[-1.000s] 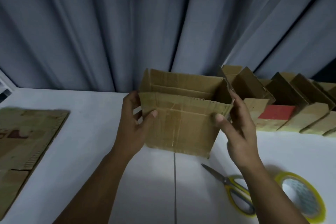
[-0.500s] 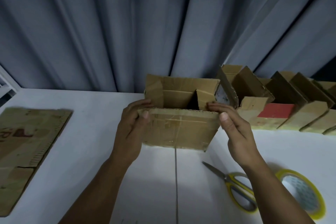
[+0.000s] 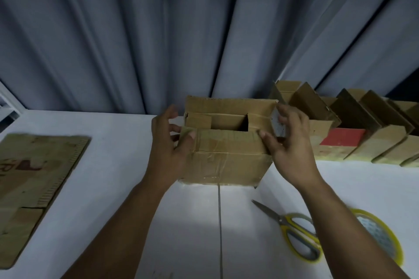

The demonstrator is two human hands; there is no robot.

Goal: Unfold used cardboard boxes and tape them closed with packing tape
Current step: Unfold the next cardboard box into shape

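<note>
Worn brown cardboard box (image 3: pixel 226 161) stands mid white desk (image 3: pixel 113 188), front creased, old clear tape across it. Near top flap (image 3: pixel 226 142) folded flat; end flaps turned in; dark rectangular gap (image 3: pixel 229 123) open at top, contents not discernible. Left hand (image 3: pixel 167 149) at left end, thumb pressing the near flap, fingers loose. Right hand (image 3: pixel 288 145) at right end, thumb on the same flap, fingers loosely curved, clasping nothing. Row of open brown cardboard boxes (image 3: pixel 385 142) behind right, interiors hidden.
</note>
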